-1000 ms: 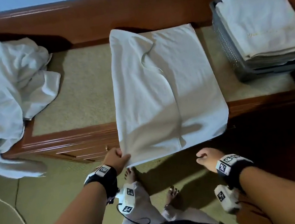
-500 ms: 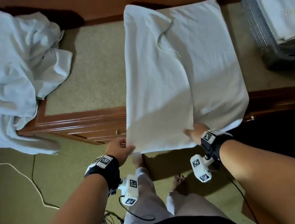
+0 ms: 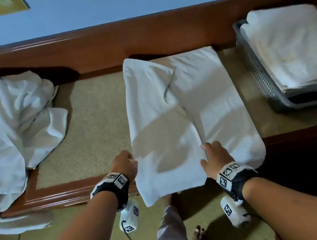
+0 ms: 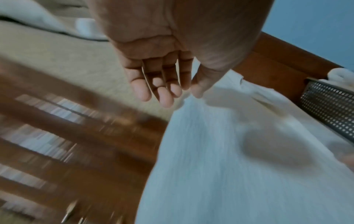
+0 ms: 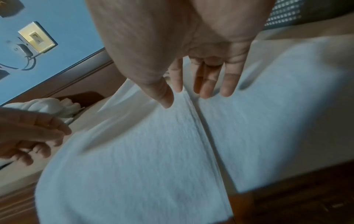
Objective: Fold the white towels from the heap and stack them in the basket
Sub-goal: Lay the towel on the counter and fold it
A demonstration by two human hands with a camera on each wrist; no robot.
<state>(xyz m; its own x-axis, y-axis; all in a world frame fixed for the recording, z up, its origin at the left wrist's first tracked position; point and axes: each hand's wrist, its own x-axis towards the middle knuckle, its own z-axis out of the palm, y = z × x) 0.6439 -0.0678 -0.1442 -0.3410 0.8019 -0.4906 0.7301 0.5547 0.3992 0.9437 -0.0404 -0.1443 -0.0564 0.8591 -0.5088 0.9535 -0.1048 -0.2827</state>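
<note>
The right hand (image 3: 214, 158) lies spread, fingers straight, along the centre fold of the white towel (image 3: 186, 115) on the bench (image 3: 90, 118). The left hand (image 3: 124, 165) is at the towel's left edge with fingers loosely extended — contact seems likely, though blur hides it. The heap (image 3: 6, 132) (cut off at left) and the basket (image 3: 261, 77) of folded towels flank it.

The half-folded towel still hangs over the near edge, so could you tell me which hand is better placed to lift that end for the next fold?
Probably the left hand: it sits at the towel's left edge by the overhanging flap. The right hand lies flat along the middle seam.
</note>
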